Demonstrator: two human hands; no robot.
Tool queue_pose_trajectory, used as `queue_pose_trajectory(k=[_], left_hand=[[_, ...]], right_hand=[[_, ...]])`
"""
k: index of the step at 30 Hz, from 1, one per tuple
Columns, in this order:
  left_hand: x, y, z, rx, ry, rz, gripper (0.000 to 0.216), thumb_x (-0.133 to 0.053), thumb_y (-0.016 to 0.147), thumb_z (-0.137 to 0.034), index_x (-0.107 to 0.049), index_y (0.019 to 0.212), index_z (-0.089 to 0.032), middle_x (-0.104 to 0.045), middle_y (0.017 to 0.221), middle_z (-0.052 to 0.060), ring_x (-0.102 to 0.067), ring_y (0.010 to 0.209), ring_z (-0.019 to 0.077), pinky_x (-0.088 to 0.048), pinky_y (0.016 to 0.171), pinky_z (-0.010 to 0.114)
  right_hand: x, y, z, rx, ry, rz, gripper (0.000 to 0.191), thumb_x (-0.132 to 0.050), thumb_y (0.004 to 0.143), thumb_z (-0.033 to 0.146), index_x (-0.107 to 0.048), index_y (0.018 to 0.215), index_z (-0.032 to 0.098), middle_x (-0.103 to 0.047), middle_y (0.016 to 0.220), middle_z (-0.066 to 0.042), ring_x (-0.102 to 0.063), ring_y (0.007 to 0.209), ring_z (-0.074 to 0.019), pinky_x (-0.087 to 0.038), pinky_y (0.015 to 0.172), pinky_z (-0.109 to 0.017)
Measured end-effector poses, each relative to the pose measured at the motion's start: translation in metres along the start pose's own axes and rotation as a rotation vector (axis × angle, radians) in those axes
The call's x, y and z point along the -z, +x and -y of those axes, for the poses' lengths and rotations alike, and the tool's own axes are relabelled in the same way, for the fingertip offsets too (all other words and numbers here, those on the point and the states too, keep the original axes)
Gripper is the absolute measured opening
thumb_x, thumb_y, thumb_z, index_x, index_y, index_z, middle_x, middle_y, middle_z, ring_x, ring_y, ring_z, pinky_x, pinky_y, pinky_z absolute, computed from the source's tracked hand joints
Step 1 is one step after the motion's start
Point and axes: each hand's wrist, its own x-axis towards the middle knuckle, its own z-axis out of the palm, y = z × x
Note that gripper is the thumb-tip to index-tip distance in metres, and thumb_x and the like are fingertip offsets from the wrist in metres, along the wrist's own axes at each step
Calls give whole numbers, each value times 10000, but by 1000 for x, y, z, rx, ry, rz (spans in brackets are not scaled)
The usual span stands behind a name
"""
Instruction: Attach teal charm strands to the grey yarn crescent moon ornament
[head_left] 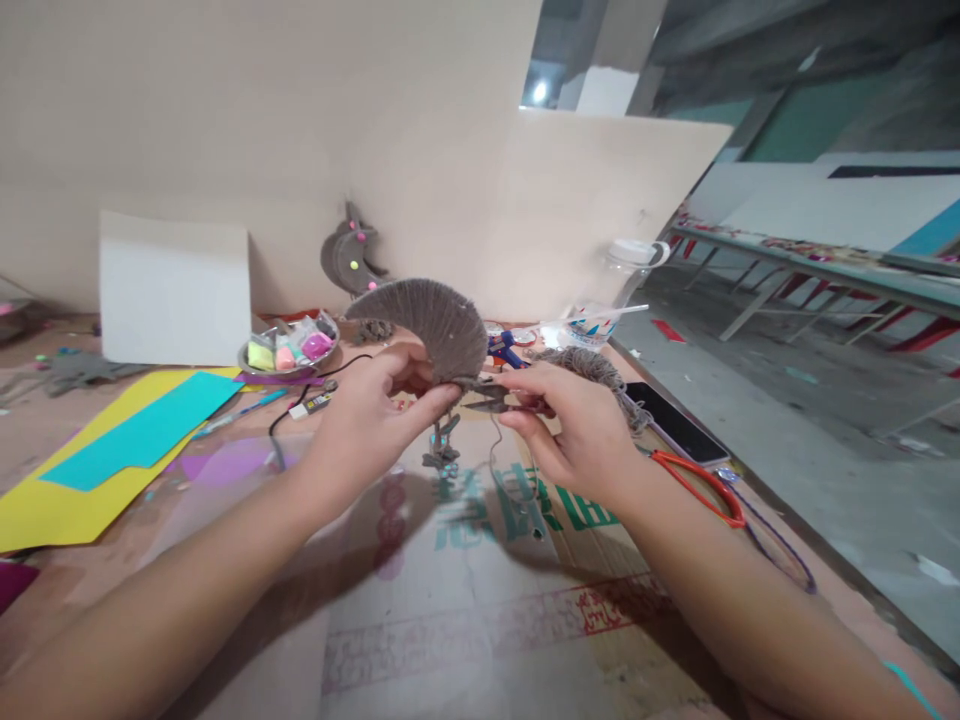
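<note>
My left hand (371, 415) pinches the lower tip of a crescent-shaped piece wrapped in grey-brown yarn (431, 320), held up above the cardboard sheet (465, 590). My right hand (574, 425) is closed on the loose yarn strand (495, 400) at that same tip, fingers pressed together. A short decorated string (442, 445) dangles below the crescent. A loose bundle of the same yarn (592, 372) lies just behind my right hand.
A bowl of coloured clay packets (289, 352) stands at the left, with yellow and teal paper sheets (120, 440). Another yarn crescent (351, 255) leans on the wall. Red-handled scissors (701, 485), a phone (675, 420), a glue gun (506, 348) and a plastic cup (600, 320) lie right.
</note>
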Motion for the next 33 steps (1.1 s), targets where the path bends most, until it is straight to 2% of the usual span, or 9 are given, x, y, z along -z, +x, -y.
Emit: queue_pose_trajectory(k=[4,9,12,17,22,29,33], left_hand=[[-2,1,5,35,-99,43,215,-638,803,-338,-582,926,-172,-642,736,4,-599,636,130,-452,571,235],[-5,1,9,69,-155,48,233,-653,791,-367,-560,887,-176,-615,723,1,-581,633,124,-438,552,228],[-7,-1,8,85,-170,85,211,-649,796,-354,-543,858,-183,-590,700,-19,-568,628,109,-433,550,213],[-11,-1,5,127,-185,154,202,-644,798,-343,-527,833,-183,-578,698,-29,-548,613,92,-413,514,189],[-14,0,8,145,-205,147,219,-661,781,-335,-511,822,-181,-561,683,-32,-523,581,84,-405,493,187],[-19,-2,11,126,-290,213,184,-659,781,-290,-511,798,-181,-558,667,-35,-517,566,84,-400,489,190],[-21,-4,12,132,-284,246,198,-656,785,-316,-515,806,-179,-560,679,-31,-509,585,88,-398,516,199]], right_hand=[[-6,-2,1,-51,-49,30,231,-545,888,242,-559,1103,159,-665,937,-56,-599,768,-145,-462,674,-273],[-5,2,2,-281,110,-45,424,-647,817,382,-554,1159,149,-633,824,-33,-557,658,-130,-431,582,-256],[-7,6,6,-387,214,23,320,-666,802,358,-628,1063,177,-646,795,-10,-508,585,-101,-396,540,-238],[-12,7,7,-369,286,71,34,-618,808,179,-645,828,180,-627,726,18,-473,576,-87,-362,543,-223],[-6,5,4,-378,230,91,88,-565,807,136,-606,746,185,-534,624,39,-450,572,-90,-330,542,-222],[-6,4,9,-310,204,85,135,-557,769,91,-627,823,193,-632,733,17,-519,637,-107,-372,599,-230],[-6,4,9,-320,193,88,130,-564,752,82,-625,804,185,-629,715,23,-513,622,-99,-373,601,-226]])
